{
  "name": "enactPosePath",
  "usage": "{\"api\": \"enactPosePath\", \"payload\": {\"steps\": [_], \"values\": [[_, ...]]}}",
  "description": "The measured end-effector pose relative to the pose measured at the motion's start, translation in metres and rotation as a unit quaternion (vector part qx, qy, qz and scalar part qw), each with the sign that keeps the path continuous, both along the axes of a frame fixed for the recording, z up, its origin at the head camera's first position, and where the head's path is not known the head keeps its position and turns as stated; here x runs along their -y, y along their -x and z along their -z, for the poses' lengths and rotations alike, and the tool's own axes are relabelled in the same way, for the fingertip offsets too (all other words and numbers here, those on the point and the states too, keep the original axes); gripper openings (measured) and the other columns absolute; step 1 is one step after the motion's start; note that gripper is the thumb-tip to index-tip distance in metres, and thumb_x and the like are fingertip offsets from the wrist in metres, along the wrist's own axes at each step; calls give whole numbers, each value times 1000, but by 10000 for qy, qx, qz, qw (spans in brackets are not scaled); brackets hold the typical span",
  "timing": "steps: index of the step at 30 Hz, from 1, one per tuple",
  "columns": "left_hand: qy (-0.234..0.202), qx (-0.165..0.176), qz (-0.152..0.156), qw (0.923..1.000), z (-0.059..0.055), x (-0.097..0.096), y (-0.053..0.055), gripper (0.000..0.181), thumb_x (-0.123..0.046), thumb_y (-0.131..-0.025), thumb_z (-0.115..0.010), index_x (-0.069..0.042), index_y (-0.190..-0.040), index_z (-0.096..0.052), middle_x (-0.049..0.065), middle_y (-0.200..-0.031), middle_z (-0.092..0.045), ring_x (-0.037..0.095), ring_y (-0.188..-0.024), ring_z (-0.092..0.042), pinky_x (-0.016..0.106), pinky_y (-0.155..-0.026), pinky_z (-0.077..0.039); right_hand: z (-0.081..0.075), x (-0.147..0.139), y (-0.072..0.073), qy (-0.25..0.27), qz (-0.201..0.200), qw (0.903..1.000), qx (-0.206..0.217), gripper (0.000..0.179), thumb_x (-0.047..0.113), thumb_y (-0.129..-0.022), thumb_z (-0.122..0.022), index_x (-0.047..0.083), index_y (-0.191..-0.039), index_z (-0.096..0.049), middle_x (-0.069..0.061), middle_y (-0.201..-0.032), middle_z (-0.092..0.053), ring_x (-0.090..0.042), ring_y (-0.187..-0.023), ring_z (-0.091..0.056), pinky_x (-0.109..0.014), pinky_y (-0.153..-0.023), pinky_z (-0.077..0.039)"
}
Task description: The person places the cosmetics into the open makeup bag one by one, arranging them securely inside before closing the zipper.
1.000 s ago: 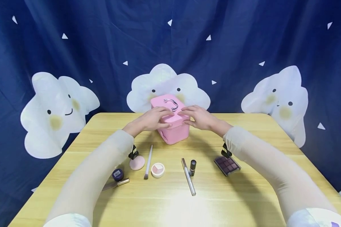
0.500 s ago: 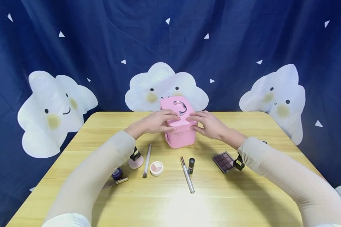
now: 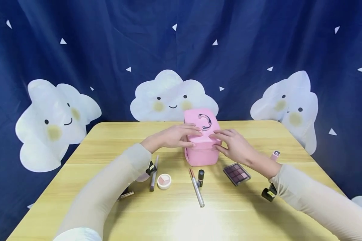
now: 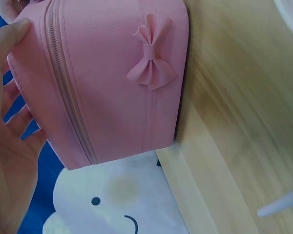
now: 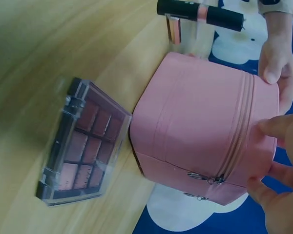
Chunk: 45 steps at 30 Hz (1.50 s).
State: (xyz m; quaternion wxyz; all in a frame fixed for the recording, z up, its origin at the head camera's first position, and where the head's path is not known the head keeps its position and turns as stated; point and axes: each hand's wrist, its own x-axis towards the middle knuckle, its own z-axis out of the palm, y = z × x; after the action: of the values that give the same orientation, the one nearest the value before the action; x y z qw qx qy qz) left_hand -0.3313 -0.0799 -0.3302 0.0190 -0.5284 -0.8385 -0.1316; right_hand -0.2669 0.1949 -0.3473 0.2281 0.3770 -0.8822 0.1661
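Note:
A pink makeup case (image 3: 202,155) with a silver top handle (image 3: 207,122) stands near the middle of the table, its lid down. My left hand (image 3: 178,135) grips the lid's left front edge, fingers on top and thumb against the side. Likewise my right hand (image 3: 234,145) holds the right front edge. A zipper (image 4: 63,68) runs round the case below the lid, and a pink bow (image 4: 150,56) decorates one side. In the right wrist view, metal zipper pulls (image 5: 207,178) sit together at a corner, the zipper drawn up to them.
Before the case lie an eyeshadow palette (image 3: 236,174), a black-capped tube (image 3: 200,178), a slim silver tube (image 3: 197,190), a round three-colour compact (image 3: 164,181) and a makeup brush (image 3: 154,175). A pink tube (image 3: 275,155) stands behind my right forearm. My left sleeve partly covers a pink puff (image 3: 142,177).
Both hands have shifted the pink makeup case to the right and a little nearer me. The pink tube now shows past my right arm, while the left sleeve covers more of the puff.

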Motion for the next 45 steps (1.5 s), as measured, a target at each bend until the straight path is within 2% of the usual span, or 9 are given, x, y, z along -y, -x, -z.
{"api": "enactPosePath", "payload": {"steps": [6,10,14,22,29,33,38,42,45], "values": [[-96,-75,233,9997,3,-8,-5,50,-37,-95,-62,-14,-139,-55,3,-148,-47,23,-142,-31,36,-117,-20,2,-8,-18,116,80,9999,-74,38,14,-82,-79,6,-118,-69,-19,-122,-64,-39,-113,-56,-53,-98,-43],[-40,-80,274,9996,4,-9,-10,51,-39,-95,-62,-16,-140,-55,1,-148,-46,21,-142,-31,35,-117,-20,5,-12,-22,64,-47,9993,-360,38,15,-81,-79,6,-117,-69,-16,-119,-65,-37,-111,-57,-52,-97,-44],[-52,-210,330,9992,6,-10,-12,54,-41,-94,-64,-16,-140,-54,2,-148,-46,21,-141,-32,35,-116,-21,9,-15,-21,-1,-278,9974,-660,42,16,-79,-81,6,-117,-68,-14,-117,-64,-34,-111,-56,-49,-97,-45],[-68,-893,440,9950,12,-8,-7,64,-43,-88,-71,-13,-141,-52,6,-146,-47,20,-138,-37,31,-116,-22,16,-14,-11,-275,-705,9928,-924,49,27,-84,-75,6,-126,-61,-17,-125,-58,-35,-120,-52,-50,-100,-43],[-44,-1259,617,9901,5,-10,-12,57,-38,-87,-73,-10,-135,-58,6,-138,-56,20,-131,-47,31,-111,-32,19,-13,-11,-58,-581,9939,-940,51,28,-83,-77,7,-126,-61,-16,-125,-58,-36,-120,-52,-51,-101,-42],[-305,-1841,1005,9773,5,-11,-13,50,-33,-84,-77,-7,-125,-64,4,-127,-64,19,-122,-56,28,-106,-39,19,-9,-14,-53,-438,9944,-961,52,30,-83,-76,6,-126,-61,-17,-125,-58,-38,-120,-52,-51,-102,-41],[-770,-2714,1384,9493,4,-10,-14,45,-30,-82,-80,-5,-117,-67,4,-117,-67,19,-112,-62,27,-101,-44,19,-5,-16,13,-280,9930,-1149,54,34,-85,-74,4,-127,-60,-18,-124,-58,-38,-117,-53,-50,-101,-42],[-1159,-3277,1505,9255,2,-14,-16,42,-26,-81,-79,-4,-115,-67,4,-114,-68,19,-108,-64,27,-100,-45,19,2,-15,-132,-93,9858,-1670,56,36,-85,-72,2,-127,-58,-17,-121,-60,-36,-111,-57,-50,-97,-45],[-1366,-3383,1548,9181,0,-17,-16,42,-27,-82,-78,-4,-115,-67,5,-113,-68,19,-107,-64,26,-101,-44,19,8,-14,-185,-35,9764,-2151,55,29,-81,-75,0,-126,-59,-17,-117,-63,-36,-105,-61,-48,-92,-50]]}}
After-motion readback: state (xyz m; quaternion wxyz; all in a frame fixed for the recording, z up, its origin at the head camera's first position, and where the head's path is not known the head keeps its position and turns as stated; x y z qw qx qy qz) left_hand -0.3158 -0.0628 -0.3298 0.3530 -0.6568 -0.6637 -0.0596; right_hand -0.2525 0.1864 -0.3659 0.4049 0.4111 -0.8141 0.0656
